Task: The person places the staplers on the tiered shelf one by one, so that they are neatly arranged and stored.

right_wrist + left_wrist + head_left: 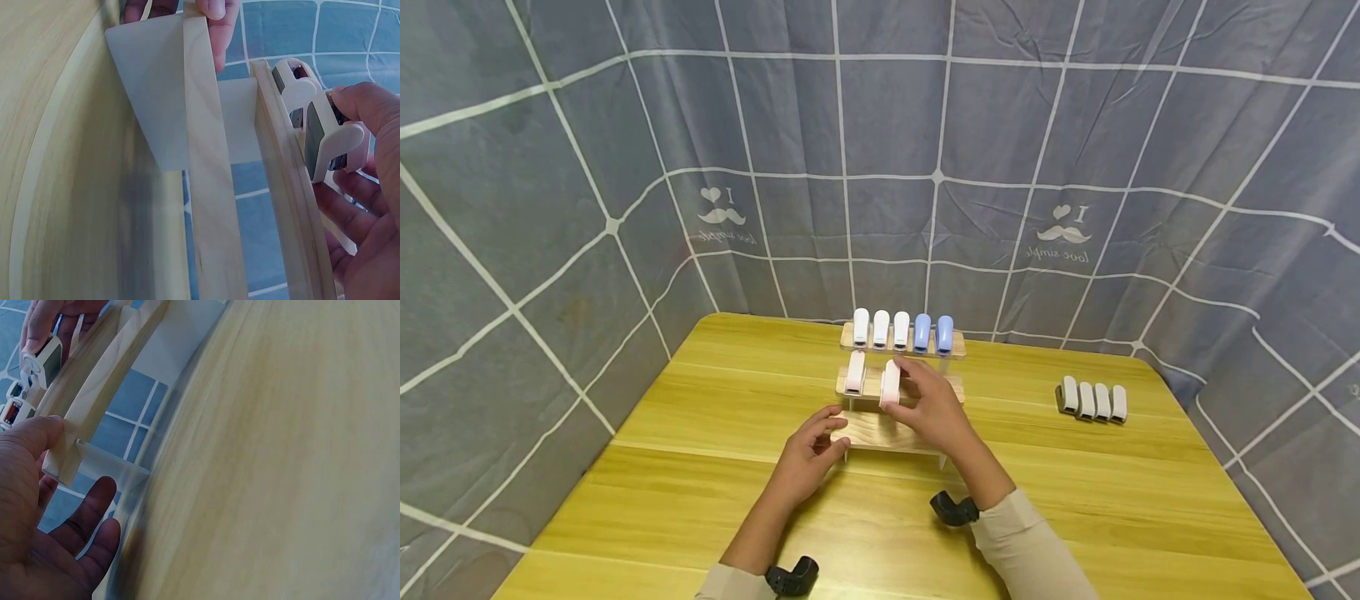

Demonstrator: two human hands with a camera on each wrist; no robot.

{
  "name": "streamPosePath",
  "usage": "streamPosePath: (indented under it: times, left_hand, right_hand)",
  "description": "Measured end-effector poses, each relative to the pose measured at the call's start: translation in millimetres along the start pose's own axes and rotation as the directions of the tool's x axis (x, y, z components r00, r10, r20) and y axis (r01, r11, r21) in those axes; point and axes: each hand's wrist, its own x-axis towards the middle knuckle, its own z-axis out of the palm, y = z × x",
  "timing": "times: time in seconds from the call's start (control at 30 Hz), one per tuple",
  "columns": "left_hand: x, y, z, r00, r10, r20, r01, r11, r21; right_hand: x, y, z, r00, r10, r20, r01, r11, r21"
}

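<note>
A three-tier wooden stand with translucent supports holds small staplers. My right hand pinches a pale pink-and-white stapler between thumb and fingers at the middle tier. In the right wrist view, this stapler has its grey base against or very near the board; exact contact is unclear. Another pale pink stapler stands to its left on that tier. My left hand grips the left end of the lowest board, thumb on top, other fingers spread below.
White staplers and two blue staplers line the top tier. Several white staplers lie side by side at the right of the wooden table. A grey checked curtain hangs behind.
</note>
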Motion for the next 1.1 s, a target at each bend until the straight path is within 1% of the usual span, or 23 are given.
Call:
streamPosePath:
  times: [0.13,0.2,0.23,0.33,0.37,0.4,0.47,0.57,0.6,0.63,0.8,0.87,1.0,1.1]
  left_hand:
    - [0.6,-1.3,2.6,1.0,-0.016,-0.013,0.016,1.0,0.009]
    - [0.0,2.0,3.7,0.999,-0.025,-0.02,0.025,0.999,0.025]
    - [-0.9,5.8,3.7,1.0,-0.02,-0.022,0.02,0.999,0.033]
    - [-5.0,24.5,1.2,1.0,-0.005,-0.019,0.006,0.999,0.038]
    - [-5.5,25.9,1.2,1.0,0.0,-0.019,0.001,0.999,0.041]
    - [-6.6,30.8,0.4,1.0,0.005,-0.018,-0.004,0.999,0.039]
    - [-5.1,27.8,1.1,1.0,-0.002,-0.016,0.003,0.999,0.04]
    - [-1.4,11.5,3.0,1.0,-0.011,-0.011,0.011,0.999,0.043]
    - [-1.0,10.7,2.7,1.0,-0.008,-0.007,0.008,0.999,0.041]
    - [0.2,5.2,2.6,1.0,-0.008,-0.001,0.008,0.999,0.037]
    - [0.2,2.6,-0.5,1.0,0.015,0.017,-0.016,1.0,0.017]
    - [0.2,2.3,-1.4,1.0,0.018,0.021,-0.018,1.0,0.017]
    - [-0.1,2.5,-2.1,1.0,0.009,0.023,-0.009,1.0,0.019]
    - [-0.2,2.2,-2.1,1.0,0.005,0.024,-0.006,1.0,0.016]
  right_hand:
    - [1.9,-3.4,2.8,1.0,0.008,-0.007,-0.009,0.999,-0.042]
    - [3.1,-4.5,4.5,1.0,0.006,-0.006,-0.006,0.998,-0.057]
    - [3.8,-4.9,5.4,1.0,0.002,-0.006,-0.002,0.998,-0.07]
    - [4.6,-6.5,7.7,1.0,-0.002,-0.003,0.002,0.996,-0.092]
    - [4.9,-6.4,8.7,1.0,-0.001,-0.003,0.001,0.995,-0.1]
    - [5.1,-6.5,9.3,1.0,0.002,-0.004,-0.002,0.994,-0.109]
    - [5.4,-6.4,10.2,1.0,0.01,-0.008,-0.01,0.993,-0.119]
    - [6.4,-4.7,11.8,1.0,0.015,-0.017,-0.017,0.991,-0.129]
    - [6.6,-4.7,12.1,1.0,0.017,-0.021,-0.019,0.991,-0.129]
    - [6.8,-4.4,12.6,1.0,0.017,-0.026,-0.021,0.992,-0.127]
    - [6.8,-3.7,15.8,0.999,0.027,-0.047,-0.033,0.991,-0.131]
    - [6.5,-2.9,17.7,0.998,0.035,-0.05,-0.043,0.988,-0.151]
    - [5.7,-1.1,20.4,0.998,0.041,-0.051,-0.05,0.983,-0.177]
    - [5.3,-0.4,21.6,0.998,0.032,-0.055,-0.041,0.982,-0.184]
